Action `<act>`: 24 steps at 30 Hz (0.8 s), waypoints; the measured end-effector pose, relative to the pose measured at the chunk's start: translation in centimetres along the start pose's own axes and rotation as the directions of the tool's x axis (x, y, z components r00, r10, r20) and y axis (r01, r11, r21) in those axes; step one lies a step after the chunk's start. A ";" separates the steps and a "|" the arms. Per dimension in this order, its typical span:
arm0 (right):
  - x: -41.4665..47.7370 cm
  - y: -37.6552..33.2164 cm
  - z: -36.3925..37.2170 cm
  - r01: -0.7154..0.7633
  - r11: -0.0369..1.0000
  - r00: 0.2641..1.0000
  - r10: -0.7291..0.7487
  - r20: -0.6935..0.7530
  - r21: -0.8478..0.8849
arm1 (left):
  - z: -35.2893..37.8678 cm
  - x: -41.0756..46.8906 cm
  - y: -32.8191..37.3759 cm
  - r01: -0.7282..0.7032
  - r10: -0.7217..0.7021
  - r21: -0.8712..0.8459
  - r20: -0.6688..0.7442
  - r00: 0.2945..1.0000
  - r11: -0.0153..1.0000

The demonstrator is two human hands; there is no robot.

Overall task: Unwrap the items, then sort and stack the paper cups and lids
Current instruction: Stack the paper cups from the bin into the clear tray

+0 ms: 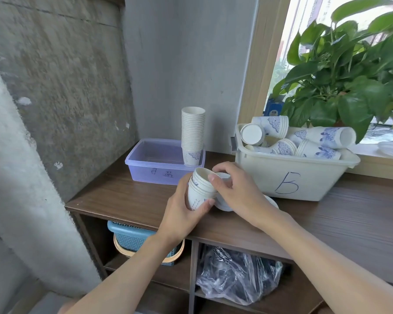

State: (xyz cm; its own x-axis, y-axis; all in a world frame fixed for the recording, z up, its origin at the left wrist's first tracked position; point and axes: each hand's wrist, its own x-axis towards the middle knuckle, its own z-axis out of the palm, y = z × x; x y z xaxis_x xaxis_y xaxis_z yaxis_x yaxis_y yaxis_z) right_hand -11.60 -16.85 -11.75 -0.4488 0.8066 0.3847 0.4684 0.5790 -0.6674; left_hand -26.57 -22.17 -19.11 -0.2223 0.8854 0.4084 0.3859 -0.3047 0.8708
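Note:
My left hand grips a short stack of white paper cups with blue print, tilted, above the wooden counter. My right hand pinches the rim of the top cup with thumb and fingers; a white lid or cup shows partly beneath it. A tall stack of nested cups stands upright in the right end of a clear purple box. A cream bin marked with a blue letter holds several loose cups and short stacks lying on their sides.
The dark wooden counter runs right under a window sill. A leafy potted plant hangs over the bin. Below, shelves hold a blue basket and a crumpled plastic bag. A concrete wall stands at left.

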 end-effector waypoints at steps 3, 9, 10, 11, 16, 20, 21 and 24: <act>0.2 0.2 0.8 -0.087 0.996 0.994 0.088 0.063 -0.009 | -0.1 0.1 -0.1 -0.014 0.014 0.015 0.012 1.000 1.000; 0.8 -0.1 0.8 -0.101 0.994 0.982 0.094 0.163 0.035 | 0.0 0.1 -0.9 -0.008 0.007 0.028 0.033 0.999 1.000; 0.9 -0.3 0.7 -0.088 0.996 0.979 0.084 0.187 0.017 | 0.0 0.1 -1.0 -0.006 0.005 0.033 0.030 1.000 0.999; 1.0 -0.4 0.5 -0.072 0.997 0.975 0.070 0.209 -0.002 | 0.0 0.2 -1.0 -0.006 0.005 0.032 0.022 1.000 0.999; 3.0 -0.3 -1.6 0.059 0.994 0.992 -0.069 -0.104 -0.096 | 0.0 0.5 -0.6 0.011 -0.010 0.021 -0.042 0.999 1.000; 6.2 1.0 -4.2 -0.056 0.933 0.915 -0.094 -0.393 -0.354 | 0.1 0.6 -0.9 0.029 -0.029 0.012 -0.035 0.999 1.000; 6.9 1.3 -4.7 -0.136 0.896 0.907 -0.059 -0.416 -0.423 | 0.1 0.6 -0.9 0.031 -0.030 0.012 -0.035 0.999 0.999; 8.2 2.5 -5.7 -0.269 0.821 0.905 0.035 -0.424 -0.504 | 0.1 0.6 -1.1 0.031 -0.030 0.018 -0.031 0.999 0.999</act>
State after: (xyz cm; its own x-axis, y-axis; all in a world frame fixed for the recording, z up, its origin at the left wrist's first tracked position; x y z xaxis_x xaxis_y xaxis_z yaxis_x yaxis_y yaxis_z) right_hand -9.76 -8.13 -6.63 -0.0666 0.8008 0.5952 0.8887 0.3188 -0.3295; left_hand -27.02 -21.24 -19.82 -0.2611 0.8830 0.3902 0.3953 -0.2709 0.8777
